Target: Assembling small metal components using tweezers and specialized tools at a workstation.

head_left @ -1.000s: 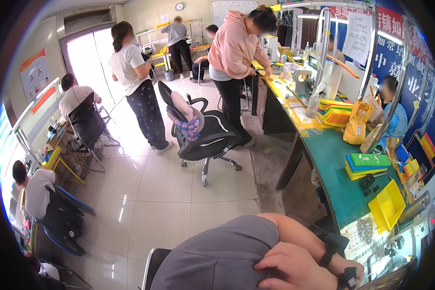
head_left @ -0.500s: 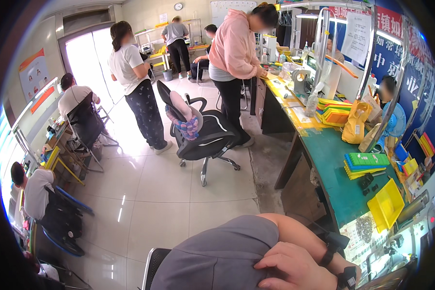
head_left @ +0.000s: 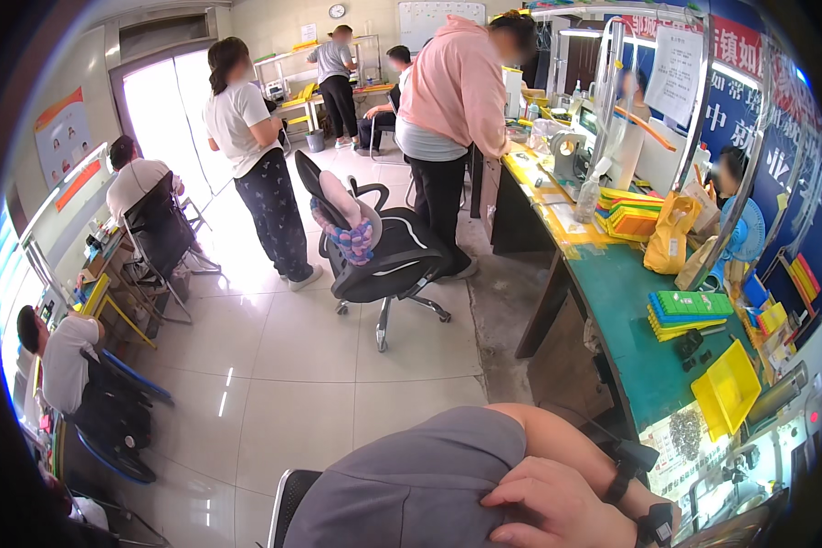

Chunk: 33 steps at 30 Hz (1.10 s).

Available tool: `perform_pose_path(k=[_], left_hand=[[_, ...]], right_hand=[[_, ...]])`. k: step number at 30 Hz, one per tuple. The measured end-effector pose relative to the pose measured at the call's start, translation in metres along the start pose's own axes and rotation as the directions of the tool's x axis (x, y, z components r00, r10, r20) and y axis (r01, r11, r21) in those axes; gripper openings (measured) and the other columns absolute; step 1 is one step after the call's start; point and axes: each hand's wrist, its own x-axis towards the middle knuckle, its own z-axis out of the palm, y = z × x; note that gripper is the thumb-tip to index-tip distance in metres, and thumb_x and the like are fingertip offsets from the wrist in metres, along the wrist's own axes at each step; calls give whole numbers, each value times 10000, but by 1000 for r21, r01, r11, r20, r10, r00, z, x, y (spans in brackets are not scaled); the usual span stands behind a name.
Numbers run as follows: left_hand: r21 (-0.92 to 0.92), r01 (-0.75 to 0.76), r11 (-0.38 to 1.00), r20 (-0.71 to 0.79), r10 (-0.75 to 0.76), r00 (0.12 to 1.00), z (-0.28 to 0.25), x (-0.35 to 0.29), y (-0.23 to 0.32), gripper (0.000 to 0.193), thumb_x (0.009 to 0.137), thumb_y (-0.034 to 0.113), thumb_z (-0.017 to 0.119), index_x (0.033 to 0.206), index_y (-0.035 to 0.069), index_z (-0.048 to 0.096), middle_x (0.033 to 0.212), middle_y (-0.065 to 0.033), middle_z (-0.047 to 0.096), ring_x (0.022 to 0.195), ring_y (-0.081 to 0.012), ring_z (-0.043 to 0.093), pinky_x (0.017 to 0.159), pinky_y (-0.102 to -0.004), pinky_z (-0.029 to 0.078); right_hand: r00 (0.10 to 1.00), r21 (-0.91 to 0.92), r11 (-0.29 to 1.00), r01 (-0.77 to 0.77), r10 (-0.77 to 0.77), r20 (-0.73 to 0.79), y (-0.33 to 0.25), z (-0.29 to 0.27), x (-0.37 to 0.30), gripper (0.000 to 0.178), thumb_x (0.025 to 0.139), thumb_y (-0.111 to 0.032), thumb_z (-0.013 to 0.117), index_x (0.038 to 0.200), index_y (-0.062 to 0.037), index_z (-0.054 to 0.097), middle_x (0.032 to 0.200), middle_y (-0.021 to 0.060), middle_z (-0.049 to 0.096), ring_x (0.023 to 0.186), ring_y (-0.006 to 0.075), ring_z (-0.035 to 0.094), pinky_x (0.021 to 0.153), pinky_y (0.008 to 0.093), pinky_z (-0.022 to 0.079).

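Note:
My right hand (head_left: 557,502) lies at the lower edge on grey cloth (head_left: 406,484) of my clothing. Its fingers are loosely bent, slightly apart, with nothing visible in them. A black strap with a small box (head_left: 654,526) is around that wrist. Behind this hand, a bare arm (head_left: 557,443) comes out of the grey cloth and runs right, wearing a second black band with a box (head_left: 635,454). It appears to be my left arm; its hand is out of sight.
A green bench (head_left: 621,301) on the right bears a yellow bin (head_left: 726,388), stacked coloured trays (head_left: 690,310), a yellow bag (head_left: 671,233) and a blue fan (head_left: 744,224). An office chair (head_left: 388,251) stands mid-floor. Several people stand or sit around the room.
My right hand stays in place on the grey cloth. The person in pink shifts slightly right, with the near arm now hanging lower beside the bench. The view moves a little.

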Motion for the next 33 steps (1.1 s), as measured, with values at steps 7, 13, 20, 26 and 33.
perform_pose_path(k=[7, 13, 20, 26, 33], left_hand=[[-17, -5, 1000, 6, 5, 1000, 3, 3, -3, 357, 925, 177, 613, 694, -57, 475, 578, -113, 416, 545, -162, 394, 532, -369, 328], [-26, -5, 1000, 7, 6, 1000, 3, 2, -5, 350, 921, 173, 618, 696, -57, 480, 580, -112, 423, 548, -160, 399, 532, -367, 331], [-31, -8, 999, 7, 8, 1000, 2, -3, -2, 342, 917, 168, 623, 698, -57, 485, 583, -111, 432, 551, -158, 404, 532, -365, 334], [-32, -12, 999, 10, 12, 1000, 7, -1, -5, 335, 913, 163, 627, 700, -57, 490, 586, -110, 440, 553, -156, 409, 532, -363, 336], [-49, -5, 999, 23, 6, 1000, 9, 1, -9, 328, 909, 158, 632, 703, -57, 496, 589, -108, 449, 556, -154, 415, 532, -361, 339]], right_hand=[[1000, -5, 1000, -7, 7, -9, 2, 0, -2, 378, 768, -127, 786, 1090, -11, 627, 980, 161, 634, 916, 342, 629, 822, 406, 511], [995, 11, 998, -70, 69, 73, 7, -1, -4, 373, 849, -275, 813, 1125, -67, 672, 1028, 99, 683, 973, 293, 663, 873, 388, 527], [999, 4, 999, -36, 35, 26, 6, 1, -5, 366, 815, -205, 795, 1105, -38, 648, 1001, 130, 657, 937, 317, 645, 841, 393, 518], [995, 26, 997, -76, 74, 71, 7, 1, -7, 372, 856, -281, 806, 1127, -66, 669, 1030, 98, 684, 975, 293, 660, 875, 389, 524], [996, 22, 997, -67, 66, 60, 8, 2, -9, 370, 865, -286, 797, 1130, -64, 665, 1034, 98, 686, 978, 291, 659, 877, 392, 523]])
